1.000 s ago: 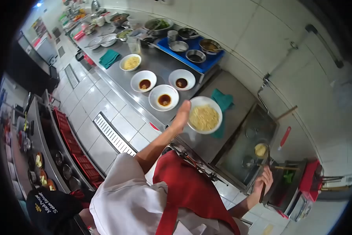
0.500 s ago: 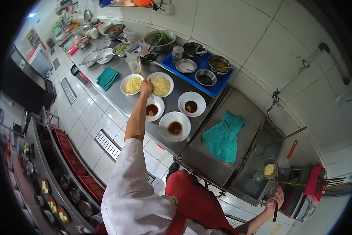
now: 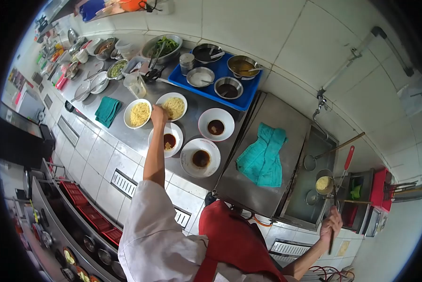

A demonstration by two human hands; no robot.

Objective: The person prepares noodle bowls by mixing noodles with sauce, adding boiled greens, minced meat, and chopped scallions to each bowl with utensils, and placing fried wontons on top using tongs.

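My left hand (image 3: 159,114) is closed at the rims of two white bowls of noodles, a left bowl (image 3: 128,115) and a right bowl (image 3: 184,99). The fingertips are partly hidden, so which rim they pinch is unclear. Just below sit three white bowls with dark sauce: one beside my wrist (image 3: 174,151), one at right (image 3: 202,123) and one in front (image 3: 215,159). Over the water vat, my right hand (image 3: 331,223) grips a long dark handle (image 3: 332,245). Its far end reaches a strainer holding noodles (image 3: 323,183); whether they join is unclear.
A blue tray (image 3: 248,100) of metal bowls stands against the wall. Green cloths lie on the steel cover (image 3: 262,155) and counter (image 3: 107,111). The vat (image 3: 295,181) holds more strainers; a red-handled tool (image 3: 349,158) leans there. A bowl of greens (image 3: 147,49) stands behind.
The view has turned, shifting the counter leftward. My left hand stays at the noodle bowls. My right hand keeps its grip, and the dark handle now lies closer to the noodle strainer.
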